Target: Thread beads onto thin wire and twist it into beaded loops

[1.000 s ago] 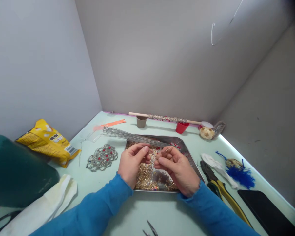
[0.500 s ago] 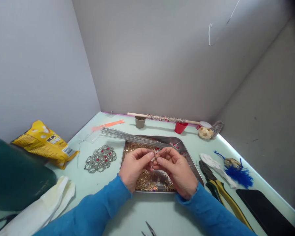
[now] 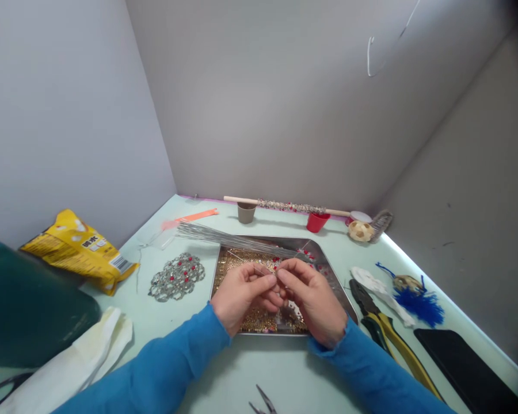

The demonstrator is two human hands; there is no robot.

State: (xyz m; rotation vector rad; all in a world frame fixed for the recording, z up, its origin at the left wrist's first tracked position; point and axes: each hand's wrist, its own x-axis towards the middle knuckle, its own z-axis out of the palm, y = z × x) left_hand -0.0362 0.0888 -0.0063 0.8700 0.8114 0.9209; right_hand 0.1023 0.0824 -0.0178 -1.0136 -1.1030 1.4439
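Over the tray, my left hand (image 3: 247, 293) is closed in a pinch on a thin silvery wire (image 3: 238, 256), whose end sticks out up and to the left. My right hand (image 3: 313, 296) meets it, thumb and forefinger pinched on the same wire; any small bead there is hidden by the fingertips. Beneath both hands lies a metal tray (image 3: 328, 253) holding gold beads (image 3: 231, 261) and some red and clear ones. A bundle of straight wires (image 3: 207, 234) rests across the tray's far rim.
To the left are a beaded wire piece (image 3: 178, 277), a yellow packet (image 3: 82, 253) and a white cloth (image 3: 77, 368). Pliers (image 3: 388, 330) and a black phone-like slab (image 3: 466, 368) lie right. A beaded rod (image 3: 242, 201) spans two cups behind. Small pliers (image 3: 264, 399) lie in front.
The wire end now points out to the left above my left hand, where it was not visible before. My fingertips have shifted slightly and stay together over the tray.
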